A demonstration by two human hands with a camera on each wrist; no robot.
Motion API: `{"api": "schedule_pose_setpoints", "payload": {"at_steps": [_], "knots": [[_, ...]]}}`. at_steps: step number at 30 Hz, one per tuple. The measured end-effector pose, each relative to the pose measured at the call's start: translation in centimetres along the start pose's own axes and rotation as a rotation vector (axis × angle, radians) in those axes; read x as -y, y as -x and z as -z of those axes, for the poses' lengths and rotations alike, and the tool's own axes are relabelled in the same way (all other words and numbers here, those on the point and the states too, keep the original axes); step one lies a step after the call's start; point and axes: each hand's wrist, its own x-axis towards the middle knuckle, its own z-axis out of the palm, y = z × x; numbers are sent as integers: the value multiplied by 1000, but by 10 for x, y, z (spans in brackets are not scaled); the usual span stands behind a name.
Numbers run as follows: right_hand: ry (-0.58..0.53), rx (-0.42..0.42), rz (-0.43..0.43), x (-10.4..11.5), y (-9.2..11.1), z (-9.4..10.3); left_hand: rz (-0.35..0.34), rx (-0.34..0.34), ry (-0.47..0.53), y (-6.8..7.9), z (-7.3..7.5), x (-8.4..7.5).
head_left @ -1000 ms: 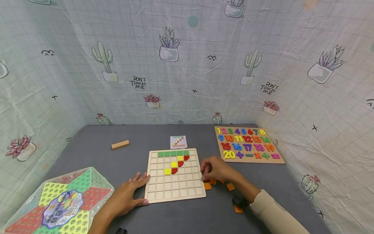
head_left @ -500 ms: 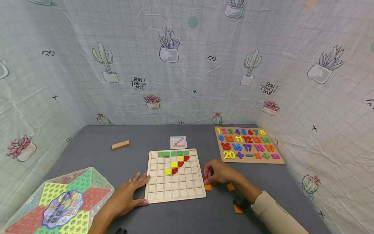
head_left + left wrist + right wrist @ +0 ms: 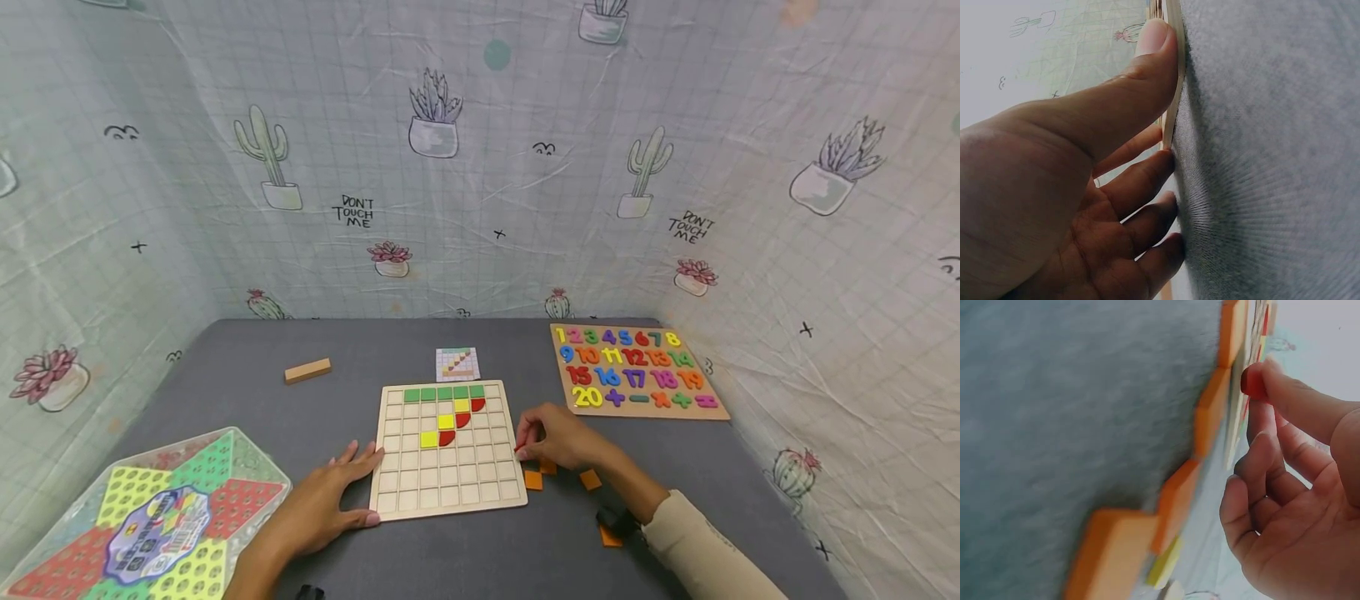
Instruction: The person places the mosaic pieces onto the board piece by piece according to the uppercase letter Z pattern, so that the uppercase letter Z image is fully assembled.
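Note:
A wooden grid board [image 3: 468, 479] lies on the table, with a row of green squares [image 3: 445, 393], a diagonal of yellow squares [image 3: 428, 439] and red quarter-round pieces [image 3: 446, 438] in its cells. My left hand [image 3: 322, 504] rests at the board's left edge, fingers spread, thumb [image 3: 1154, 47] on the near corner. Between thumb and fingertip, my right hand [image 3: 558, 435] pinches a small red piece [image 3: 1255, 382] beside the board's right edge. Orange square tiles [image 3: 533, 481] lie below that hand, some partly hidden by it.
Behind the board lies a small pattern card [image 3: 457, 364]. A number board [image 3: 637, 375] sits at the back right, a wooden block [image 3: 307, 371] at the back left. The star-patterned game box [image 3: 150, 517] is at the front left. Another orange tile [image 3: 611, 536] lies under the right wrist.
My right hand went down to the tiles, took hold of a red piece, and has lifted it slightly toward the board's right edge. The left hand has stayed put.

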Motion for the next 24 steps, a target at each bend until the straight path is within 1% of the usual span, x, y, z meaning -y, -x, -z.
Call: {"api": "schedule_pose_setpoints", "payload": {"at_steps": [8, 13, 18, 24], "knots": [[33, 13, 70, 14, -14, -4, -5, 6, 0, 0, 1, -1], [36, 15, 68, 23, -23, -9, 2, 12, 3, 0, 0, -1], [33, 4, 76, 27, -30, -11, -8, 2, 7, 0, 1, -1], [41, 25, 79, 33, -37, -11, -10, 0, -1, 0, 1, 1]]}}
